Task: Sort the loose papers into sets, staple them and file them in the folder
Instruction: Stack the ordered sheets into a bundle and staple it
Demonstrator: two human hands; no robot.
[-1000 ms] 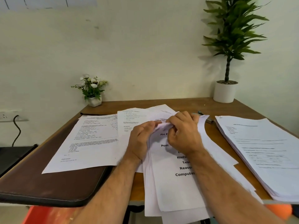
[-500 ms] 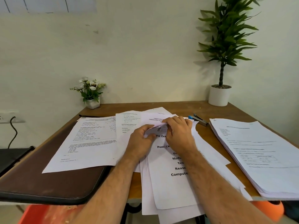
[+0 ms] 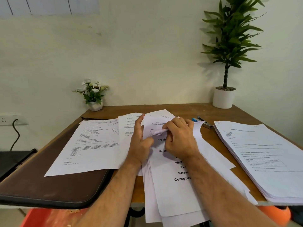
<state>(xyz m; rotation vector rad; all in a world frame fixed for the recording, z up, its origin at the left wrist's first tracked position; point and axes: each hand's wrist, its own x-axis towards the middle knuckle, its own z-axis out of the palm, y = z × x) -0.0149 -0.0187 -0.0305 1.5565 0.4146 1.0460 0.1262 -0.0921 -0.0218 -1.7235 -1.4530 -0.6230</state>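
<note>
A loose set of white printed papers [image 3: 177,190] lies in the middle of the wooden table [image 3: 180,110], its near end hanging over the front edge. My right hand [image 3: 178,140] pinches the folded-over top corner of the top sheet. My left hand [image 3: 139,141] stands beside it with fingers straight, the thumb against the sheet. A dark brown folder [image 3: 49,190] lies shut at the left with a printed sheet [image 3: 91,145] on top. A blue and silver stapler [image 3: 203,122] lies behind my right hand. A thick paper stack [image 3: 265,159] sits at the right.
A small white pot of flowers [image 3: 93,95] stands at the back left of the table and a tall potted plant [image 3: 224,97] at the back right. A wall socket with a black cable [image 3: 14,133] is at the far left. Something orange [image 3: 275,213] shows below the table's front edge.
My left hand has let go of the paper's top corner and spread its fingers. My right hand keeps pinching the folded corner. The view has tilted slightly.
</note>
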